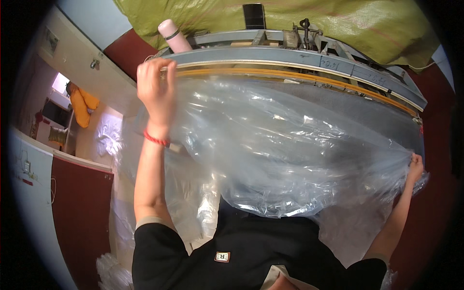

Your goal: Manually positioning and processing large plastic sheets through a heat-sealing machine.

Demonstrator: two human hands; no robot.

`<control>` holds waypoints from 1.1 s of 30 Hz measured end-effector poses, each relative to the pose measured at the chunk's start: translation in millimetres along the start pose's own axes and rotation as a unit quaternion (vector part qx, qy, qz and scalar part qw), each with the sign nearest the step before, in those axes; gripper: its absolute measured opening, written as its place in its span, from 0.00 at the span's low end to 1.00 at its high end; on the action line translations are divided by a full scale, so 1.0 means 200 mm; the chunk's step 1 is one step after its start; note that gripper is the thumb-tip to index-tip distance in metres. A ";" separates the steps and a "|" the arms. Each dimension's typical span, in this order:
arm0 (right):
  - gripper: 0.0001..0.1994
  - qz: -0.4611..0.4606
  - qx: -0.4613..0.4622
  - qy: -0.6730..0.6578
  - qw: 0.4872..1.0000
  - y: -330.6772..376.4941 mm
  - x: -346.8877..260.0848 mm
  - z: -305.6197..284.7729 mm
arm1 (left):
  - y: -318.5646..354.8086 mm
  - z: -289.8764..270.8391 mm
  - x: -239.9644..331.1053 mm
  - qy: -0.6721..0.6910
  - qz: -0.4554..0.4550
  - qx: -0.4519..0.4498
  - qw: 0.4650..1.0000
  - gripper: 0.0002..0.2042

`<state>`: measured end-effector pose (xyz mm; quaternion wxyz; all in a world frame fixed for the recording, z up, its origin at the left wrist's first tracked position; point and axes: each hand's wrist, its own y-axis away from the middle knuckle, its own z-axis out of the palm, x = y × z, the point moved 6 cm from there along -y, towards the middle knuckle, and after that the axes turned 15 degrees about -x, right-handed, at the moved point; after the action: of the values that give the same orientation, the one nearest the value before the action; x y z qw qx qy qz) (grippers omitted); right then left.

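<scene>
Dark red and pale blue walls [82,203], small bright patch of light [60,83] at left.

a wide sheet of plastic film [270,145], clear with a faint bluish tint, glossy and thin enough to see through; it is spread loosely across the dark grey surface [386,115], crumpled all over, with bright glints along its creases; its right end is bunched tight in the right hand [415,167], folds fanning leftward from there; its near edge sags in a rounded, rumpled curve before the person's torso [270,246]; its left part is blurred beside the left hand [155,89], any grip there unclear
</scene>
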<state>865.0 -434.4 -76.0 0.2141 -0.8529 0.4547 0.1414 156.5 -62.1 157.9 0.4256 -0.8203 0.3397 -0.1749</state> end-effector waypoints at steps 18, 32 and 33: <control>0.15 -0.030 0.013 0.038 0.999 -0.01 0.18 -0.07 | 0.44 0.55 -0.02 0.190 -0.095 -0.327 0.921 0.11; 0.13 -0.026 -0.005 -0.144 0.989 -0.04 0.35 -0.03 | 0.39 1.10 -0.22 0.062 -0.237 -0.331 0.911 0.07; 0.13 -0.025 -0.002 -0.145 0.989 -0.07 0.47 -0.02 | 0.39 1.10 -0.21 0.044 -0.237 -0.327 0.913 0.08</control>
<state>927.4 -496.6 -109.4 0.2791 -0.8348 0.3974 0.2593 222.0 62.4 -31.6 0.0636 -0.9616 0.1917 -0.1859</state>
